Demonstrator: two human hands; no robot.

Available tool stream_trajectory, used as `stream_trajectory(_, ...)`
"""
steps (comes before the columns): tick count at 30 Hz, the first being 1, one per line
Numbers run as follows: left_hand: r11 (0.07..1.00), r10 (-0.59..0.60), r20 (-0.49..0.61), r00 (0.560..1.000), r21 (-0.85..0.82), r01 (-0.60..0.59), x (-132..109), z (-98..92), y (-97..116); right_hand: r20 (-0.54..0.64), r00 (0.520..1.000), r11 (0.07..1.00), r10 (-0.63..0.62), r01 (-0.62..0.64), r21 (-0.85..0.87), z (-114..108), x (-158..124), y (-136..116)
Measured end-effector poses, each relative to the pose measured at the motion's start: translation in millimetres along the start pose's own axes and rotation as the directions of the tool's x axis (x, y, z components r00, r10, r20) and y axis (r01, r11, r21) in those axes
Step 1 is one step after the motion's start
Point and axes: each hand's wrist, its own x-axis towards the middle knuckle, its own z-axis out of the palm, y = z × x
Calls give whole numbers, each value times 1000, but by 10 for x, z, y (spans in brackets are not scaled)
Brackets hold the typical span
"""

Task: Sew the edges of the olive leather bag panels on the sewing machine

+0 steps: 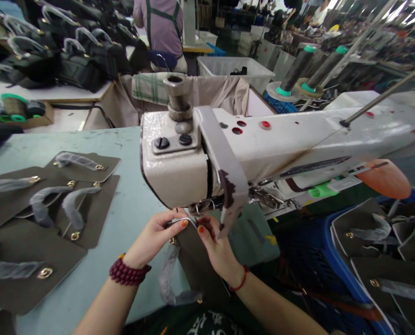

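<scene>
Under the head of a white sewing machine (174,174), a dark grey-brown bag panel (202,265) hangs down toward my lap. Its pale top edge lies between my two hands. My left hand (163,232) pinches that edge on the left, thumb on top, close below the needle area. On the other side my right hand (214,242) grips the same edge with thumb and fingers; the machine's arm hides some of its fingers. A plastic-wrapped handle (170,274) with gold fittings dangles from the panel. The needle itself is hidden.
Several flat panels (50,298) with wrapped handles lie on the pale green table (126,153) at left. A blue basket (336,265) of similar panels stands at right. Finished black bags (79,70), thread cones (296,70) and a seated person (163,28) are beyond.
</scene>
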Motion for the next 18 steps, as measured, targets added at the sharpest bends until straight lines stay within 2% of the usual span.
stream_trajectory(10, 1000, -2, -25, 1000, 23, 3, 16, 54, 26, -26, 996, 987, -86, 82, -137, -5, 18, -115)
stream_trajectory(18, 999, 39, -47, 998, -2, -39, 11, 79, 35, -50, 996, 982, -79, 69, -174, -15, 14, -115)
